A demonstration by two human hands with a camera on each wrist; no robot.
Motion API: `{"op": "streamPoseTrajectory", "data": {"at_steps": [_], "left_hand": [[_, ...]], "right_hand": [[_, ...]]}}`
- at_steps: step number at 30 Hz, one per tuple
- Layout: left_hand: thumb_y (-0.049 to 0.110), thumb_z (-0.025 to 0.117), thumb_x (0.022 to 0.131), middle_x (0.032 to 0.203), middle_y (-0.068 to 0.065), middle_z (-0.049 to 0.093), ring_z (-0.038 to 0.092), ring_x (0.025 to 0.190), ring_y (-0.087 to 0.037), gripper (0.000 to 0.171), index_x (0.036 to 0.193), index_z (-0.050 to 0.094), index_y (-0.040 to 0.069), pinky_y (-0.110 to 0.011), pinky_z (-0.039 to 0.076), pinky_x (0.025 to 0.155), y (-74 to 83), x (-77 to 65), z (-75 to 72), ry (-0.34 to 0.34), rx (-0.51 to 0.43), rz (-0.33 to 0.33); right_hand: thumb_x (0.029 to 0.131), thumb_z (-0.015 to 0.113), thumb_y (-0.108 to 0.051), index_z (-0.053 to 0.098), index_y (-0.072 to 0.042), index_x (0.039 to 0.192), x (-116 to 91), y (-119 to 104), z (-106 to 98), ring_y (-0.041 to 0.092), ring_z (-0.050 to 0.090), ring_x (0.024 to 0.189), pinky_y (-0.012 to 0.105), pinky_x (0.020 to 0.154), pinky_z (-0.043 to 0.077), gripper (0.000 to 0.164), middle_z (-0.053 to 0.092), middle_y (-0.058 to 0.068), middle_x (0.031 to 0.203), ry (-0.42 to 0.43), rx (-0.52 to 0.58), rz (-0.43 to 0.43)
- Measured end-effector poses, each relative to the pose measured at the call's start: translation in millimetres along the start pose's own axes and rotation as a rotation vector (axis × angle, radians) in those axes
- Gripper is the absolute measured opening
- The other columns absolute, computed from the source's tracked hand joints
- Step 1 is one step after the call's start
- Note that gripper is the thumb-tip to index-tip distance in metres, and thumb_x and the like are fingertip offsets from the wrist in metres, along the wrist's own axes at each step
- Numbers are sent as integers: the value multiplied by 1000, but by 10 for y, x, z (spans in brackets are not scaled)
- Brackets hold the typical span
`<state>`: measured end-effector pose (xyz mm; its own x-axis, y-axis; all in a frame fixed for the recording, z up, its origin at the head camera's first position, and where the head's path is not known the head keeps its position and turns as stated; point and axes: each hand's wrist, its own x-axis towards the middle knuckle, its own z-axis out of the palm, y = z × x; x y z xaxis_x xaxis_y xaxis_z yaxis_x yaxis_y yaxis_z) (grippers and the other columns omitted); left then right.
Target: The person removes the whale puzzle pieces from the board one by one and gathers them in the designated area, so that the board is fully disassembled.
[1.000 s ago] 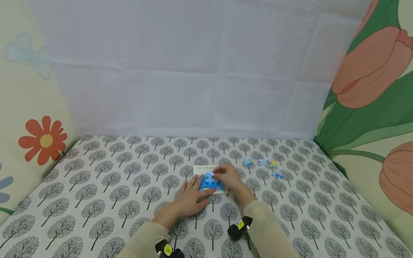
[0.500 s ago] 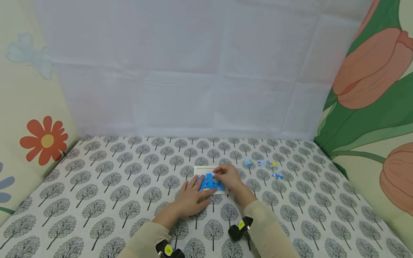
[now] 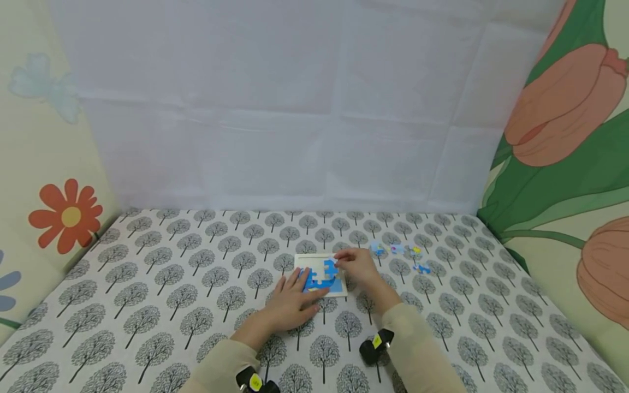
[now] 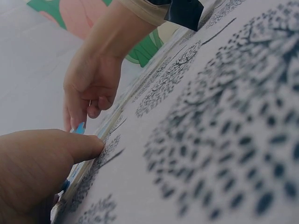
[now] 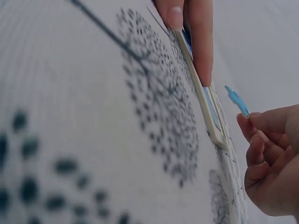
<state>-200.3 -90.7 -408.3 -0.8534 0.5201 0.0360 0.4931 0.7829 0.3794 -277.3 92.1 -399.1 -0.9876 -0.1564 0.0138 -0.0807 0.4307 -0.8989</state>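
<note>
A light-blue jigsaw piece [image 5: 238, 101] is pinched between the thumb and a fingertip of my right hand [image 3: 361, 267]. In the right wrist view the piece hangs just off the puzzle tray, clear of its surface. The shallow tray has a cream rim [image 3: 309, 255] and lies flat, partly filled with blue pieces [image 3: 324, 284]; bare cream base shows at its middle and upper part. My left hand [image 3: 290, 300] rests on the tray's left and front side with fingers spread, covering its lower left corner. In the left wrist view my thumb [image 4: 86, 147] lies along the tray's near edge.
Several loose jigsaw pieces [image 3: 397, 249] lie to the right of the tray, one [image 3: 421, 268] nearer than the others. A tree-patterned cloth [image 3: 196, 273] covers the table. Behind it hangs a white sheet [image 3: 295, 136], with painted walls on both sides.
My right hand has moved a little to the right with the jigsaw piece, from over the tray's middle toward its right side, uncovering the cream base. The left hand has stayed in place.
</note>
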Motion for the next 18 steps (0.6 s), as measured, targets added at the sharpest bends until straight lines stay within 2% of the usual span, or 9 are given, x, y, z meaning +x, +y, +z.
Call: {"op": "streamPoseTrajectory", "data": {"at_steps": [8, 15, 18], "left_hand": [[34, 44, 89, 140, -21, 11, 3, 126, -36, 40, 129, 44, 26, -55, 4, 96, -7, -1, 18, -2, -2, -3], [33, 45, 89, 140, -21, 11, 3, 126, -36, 40, 128, 44, 25, -55, 4, 96, -6, -1, 16, 4, -14, 1], [33, 45, 89, 140, -20, 11, 3, 127, -35, 40, 129, 44, 25, -54, 4, 96, -8, 0, 14, 7, -9, 1]], "right_hand": [[81, 55, 1, 63, 1, 93, -26, 6, -147, 16, 56, 69, 26, 57, 44, 14, 62, 6, 78, 10, 39, 20], [80, 56, 2, 63, 2, 90, -20, 62, -290, 19, 58, 77, 30, 70, 47, 12, 62, 6, 78, 38, 46, -14], [79, 55, 4, 62, 4, 90, -25, 91, -362, 21, 58, 78, 32, 70, 47, 12, 61, 9, 78, 58, 61, -29]]}}
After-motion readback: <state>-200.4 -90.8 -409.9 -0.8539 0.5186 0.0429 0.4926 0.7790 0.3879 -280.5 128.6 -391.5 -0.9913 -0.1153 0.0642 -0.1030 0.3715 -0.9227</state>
